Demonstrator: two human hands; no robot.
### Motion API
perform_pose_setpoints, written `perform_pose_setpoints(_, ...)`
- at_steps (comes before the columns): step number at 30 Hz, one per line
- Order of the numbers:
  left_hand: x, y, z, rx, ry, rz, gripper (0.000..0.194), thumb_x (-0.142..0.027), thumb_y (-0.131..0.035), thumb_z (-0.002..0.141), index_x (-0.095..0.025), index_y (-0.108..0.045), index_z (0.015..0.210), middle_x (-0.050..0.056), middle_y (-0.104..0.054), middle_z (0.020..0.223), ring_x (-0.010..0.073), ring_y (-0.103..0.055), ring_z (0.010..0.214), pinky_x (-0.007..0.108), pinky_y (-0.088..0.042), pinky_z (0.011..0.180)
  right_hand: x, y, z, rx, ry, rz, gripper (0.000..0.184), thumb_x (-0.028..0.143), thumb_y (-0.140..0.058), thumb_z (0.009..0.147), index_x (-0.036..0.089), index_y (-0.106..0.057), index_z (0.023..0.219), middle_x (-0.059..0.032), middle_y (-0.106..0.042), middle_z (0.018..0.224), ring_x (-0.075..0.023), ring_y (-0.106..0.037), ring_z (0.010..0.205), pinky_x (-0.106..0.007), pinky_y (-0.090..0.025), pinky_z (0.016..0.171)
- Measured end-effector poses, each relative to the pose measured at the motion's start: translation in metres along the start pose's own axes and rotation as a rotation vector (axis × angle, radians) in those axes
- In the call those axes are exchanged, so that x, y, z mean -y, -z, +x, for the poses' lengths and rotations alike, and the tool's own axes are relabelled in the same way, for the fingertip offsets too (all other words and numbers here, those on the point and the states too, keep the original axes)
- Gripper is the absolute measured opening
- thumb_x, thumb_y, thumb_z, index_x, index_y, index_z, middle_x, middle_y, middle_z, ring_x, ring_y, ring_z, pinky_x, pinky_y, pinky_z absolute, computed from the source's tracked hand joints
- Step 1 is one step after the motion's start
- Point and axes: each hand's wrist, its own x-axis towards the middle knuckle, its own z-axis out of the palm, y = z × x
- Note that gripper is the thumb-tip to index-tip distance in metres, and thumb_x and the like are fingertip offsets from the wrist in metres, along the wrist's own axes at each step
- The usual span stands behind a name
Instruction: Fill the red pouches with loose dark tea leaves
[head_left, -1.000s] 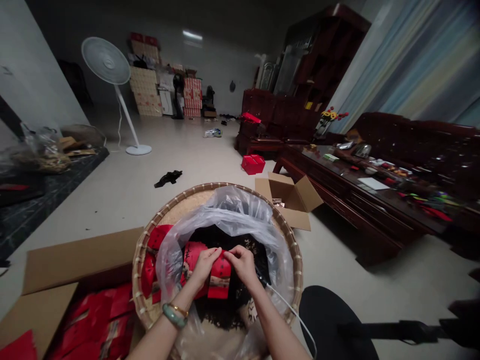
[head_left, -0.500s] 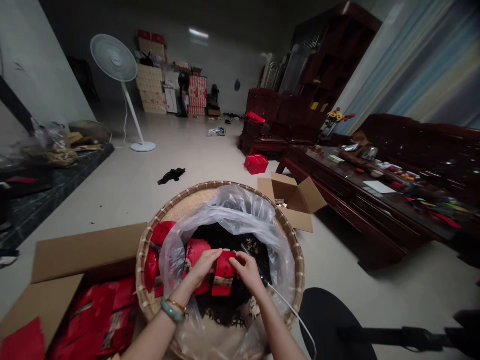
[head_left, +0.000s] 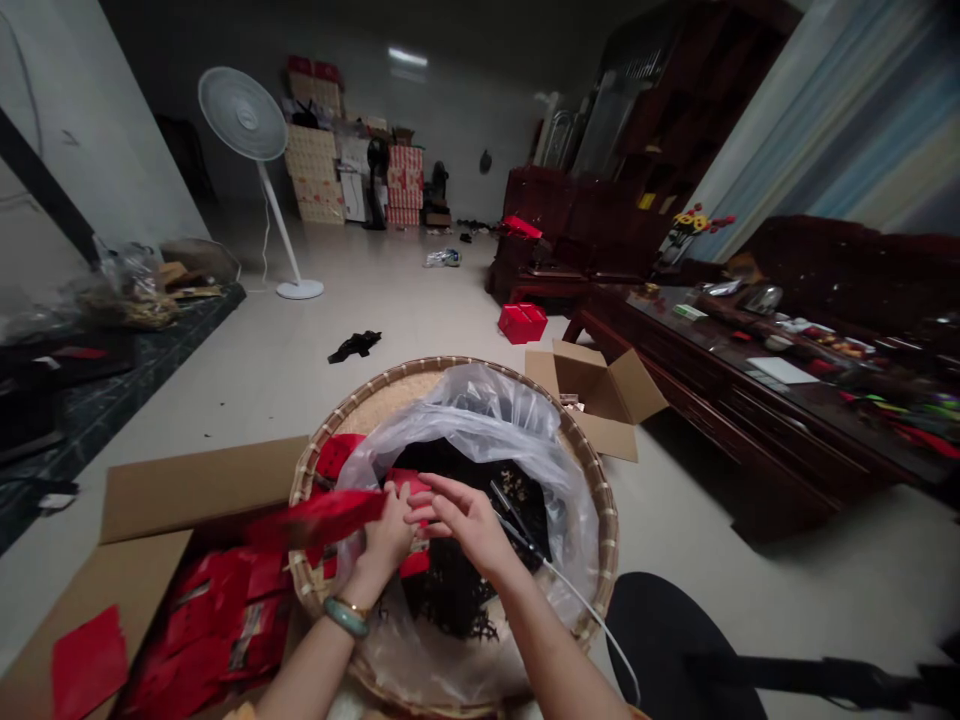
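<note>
At the left of the basket, my left hand (head_left: 391,530), with a green bangle on its wrist, is closed at the end of a red packet (head_left: 322,517). Motion blurs this packet, which stretches left over the basket rim. My right hand (head_left: 469,522) has its fingers spread and nothing in them, close beside the left. Below both hands is a clear plastic bag (head_left: 487,395) with dark, shredded-looking contents, set in a round woven basket (head_left: 390,393). Another red packet (head_left: 415,565) lies partly hidden behind my hands. A metal tool (head_left: 517,520) with a white cord rests right of them.
Left of the basket, an open cardboard box (head_left: 202,488) holds several red packets (head_left: 210,610). A smaller open box (head_left: 626,440) stands beyond the basket, by a dark wooden table (head_left: 720,400). A black round base (head_left: 667,650) is at right; a white fan (head_left: 300,289) stands further off.
The red packet held between both hands has swung left with my left hand, towards the open box. My right hand has let go of it and spread its fingers. The view shifted slightly.
</note>
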Motion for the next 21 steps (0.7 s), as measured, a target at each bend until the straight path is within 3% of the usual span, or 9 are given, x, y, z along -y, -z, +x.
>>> perform_pose_setpoints(2, 0.0, 0.001, 0.003, 0.013, 0.039, 0.109, 0.029, -0.013, -0.056, 0.072, -0.015, -0.058, 0.1, 0.013, -0.054, 0.102, 0.0294, -0.048, 0.1, 0.039, -0.039, 0.081, -0.007, 0.005, 0.001, -0.025, -0.008, -0.068, 0.046, 0.048, -0.064, 0.073, 0.017, -0.062, 0.107, -0.0083, -0.068, 0.093, -0.0201, -0.068, 0.078, -0.034, -0.055, 0.067)
perform_pose_setpoints(5, 0.0, 0.005, 0.01, 0.069, 0.019, 0.136, 0.034, -0.005, -0.055, 0.07, -0.015, -0.058, 0.102, 0.011, -0.059, 0.1, 0.0245, -0.051, 0.098, 0.035, -0.039, 0.084, -0.033, 0.035, 0.001, -0.222, -0.004, -0.325, 0.037, 0.041, -0.06, 0.077, 0.016, -0.064, 0.104, -0.0098, -0.069, 0.093, -0.023, -0.067, 0.081, -0.039, -0.055, 0.071)
perform_pose_setpoints(8, -0.004, 0.008, 0.018, 0.138, -0.02, -0.188, 0.03, -0.002, -0.053, 0.069, -0.016, -0.064, 0.093, 0.007, -0.065, 0.087, 0.0191, -0.058, 0.084, 0.03, -0.042, 0.081, -0.057, 0.057, -0.001, -0.263, 0.187, -0.695, 0.035, 0.023, -0.057, 0.078, 0.02, -0.061, 0.112, -0.0097, -0.065, 0.109, -0.0235, -0.061, 0.1, -0.043, -0.049, 0.088)
perform_pose_setpoints(11, -0.012, 0.009, 0.023, 0.152, -0.077, -0.516, 0.015, -0.011, -0.057, 0.069, -0.018, -0.068, 0.077, 0.005, -0.067, 0.08, 0.0185, -0.06, 0.075, 0.029, -0.045, 0.074, -0.063, 0.058, -0.001, -0.209, 0.37, -0.908, 0.041, 0.014, -0.055, 0.077, 0.025, -0.059, 0.117, -0.0076, -0.063, 0.114, -0.0219, -0.057, 0.106, -0.04, -0.046, 0.093)
perform_pose_setpoints(15, -0.02, 0.009, 0.023, 0.139, -0.084, -0.729, 0.023, -0.024, -0.062, 0.067, -0.018, -0.07, 0.088, 0.005, -0.069, 0.081, 0.0191, -0.062, 0.072, 0.028, -0.047, 0.069, -0.055, 0.052, 0.004, -0.239, 0.401, -0.849, 0.027, 0.016, -0.048, 0.084, 0.023, -0.066, 0.103, -0.0052, -0.068, 0.09, -0.0175, -0.063, 0.083, -0.03, -0.051, 0.075)
perform_pose_setpoints(19, -0.023, 0.009, 0.018, 0.296, -0.047, -0.738, 0.026, -0.033, -0.061, 0.069, -0.017, -0.073, 0.085, 0.006, -0.072, 0.076, 0.0212, -0.062, 0.07, 0.028, -0.046, 0.065, -0.055, 0.057, 0.005, -0.383, 0.397, -0.827, 0.03, 0.018, -0.047, 0.085, 0.021, -0.062, 0.111, -0.0066, -0.066, 0.092, -0.0173, -0.062, 0.081, -0.028, -0.052, 0.073)
perform_pose_setpoints(21, -0.027, 0.009, 0.017, 0.281, -0.007, -0.77, 0.025, -0.034, -0.061, 0.068, -0.016, -0.073, 0.08, 0.005, -0.072, 0.072, 0.0217, -0.062, 0.069, 0.028, -0.045, 0.064, -0.058, 0.059, 0.004, -0.4, 0.437, -0.903, 0.036, 0.017, -0.045, 0.086, 0.021, -0.057, 0.119, -0.0089, -0.064, 0.097, -0.0184, -0.061, 0.086, -0.031, -0.052, 0.077)
